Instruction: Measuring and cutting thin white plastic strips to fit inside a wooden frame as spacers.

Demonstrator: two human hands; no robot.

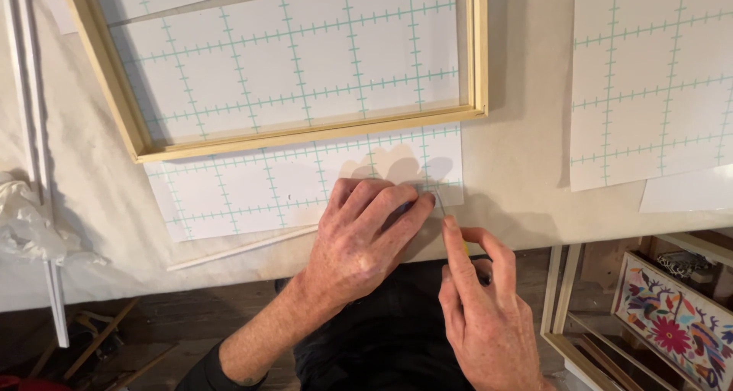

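Near the front edge of the worktop (519, 169), the left hand (359, 242) presses flat on a white gridded sheet (252, 192), fingers curled over its lower right corner. Just beside it, the right hand (481, 299) pinches a thin tool (440, 205), whose tip touches the sheet. A wooden frame (305, 135) lies over the sheet's upper edge.

A pale wooden frame (305, 135) is laid over a gridded backing sheet on the cloth-covered table (519, 169). Another gridded sheet (649, 78) is seen at the right. White strips (34, 131) and crumpled plastic (27, 223) lie at the left. Below right, what may be an embroidered floral panel (676, 326) is propped among frames.
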